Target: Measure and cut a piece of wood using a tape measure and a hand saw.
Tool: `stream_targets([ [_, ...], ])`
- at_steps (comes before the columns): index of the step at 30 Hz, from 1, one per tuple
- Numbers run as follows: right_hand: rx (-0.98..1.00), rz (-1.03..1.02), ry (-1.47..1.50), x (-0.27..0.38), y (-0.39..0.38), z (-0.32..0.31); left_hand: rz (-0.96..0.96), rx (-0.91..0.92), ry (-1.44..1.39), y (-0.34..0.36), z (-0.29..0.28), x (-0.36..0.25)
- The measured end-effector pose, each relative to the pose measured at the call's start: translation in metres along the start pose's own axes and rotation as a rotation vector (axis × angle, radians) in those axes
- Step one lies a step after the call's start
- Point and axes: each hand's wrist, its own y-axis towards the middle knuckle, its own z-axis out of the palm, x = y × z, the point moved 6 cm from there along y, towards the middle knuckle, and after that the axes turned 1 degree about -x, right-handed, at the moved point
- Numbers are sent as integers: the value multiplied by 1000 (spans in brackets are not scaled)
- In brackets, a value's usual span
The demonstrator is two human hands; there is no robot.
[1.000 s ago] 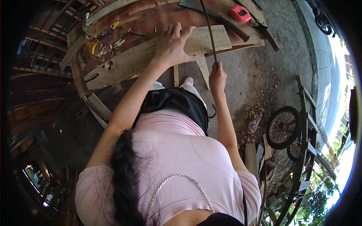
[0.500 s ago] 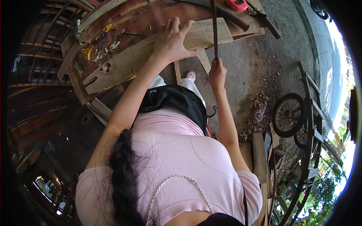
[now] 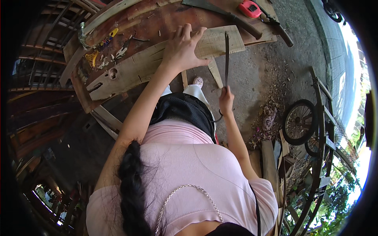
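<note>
A long pale wooden board (image 3: 220,41) lies across the near side of the workbench, with a knot hole and a slot toward its left end. My left hand (image 3: 182,49) presses down on the board right of its middle, fingers and thumb spread wide. My right hand (image 3: 226,101) is closed around the near end of a long, narrow dark tool (image 3: 226,63), held off the bench's near edge. That tool reaches away from me, and its far end lies over the right part of the board. Seen edge-on, its exact kind cannot be told.
On the reddish workbench (image 3: 157,29) lie a machete (image 3: 236,19), a red tape measure (image 3: 250,8), a hammer (image 3: 82,35), a yellow-handled tool (image 3: 92,59) and wood chips. Bicycle wheels (image 3: 300,121) and a wooden frame stand right. My foot (image 3: 198,82) is under the bench edge.
My right hand has drawn the narrow tool back toward me, bringing its far end over the board. My left hand stays spread on the board, shifted slightly in view.
</note>
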Motion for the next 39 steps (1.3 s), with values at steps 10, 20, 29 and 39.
stream_targets([
  [10,-15,-33,41,43,40,-7,17,-1,12,-1,-2,-3],
  [20,-4,-35,73,76,78,-14,20,-5,5,-1,0,-2],
  [29,46,-112,-22,59,68,-21,21,-81,-11,-3,0,-4],
  [39,67,33,-41,1,4,-22,-61,-120,-20,2,-5,1],
])
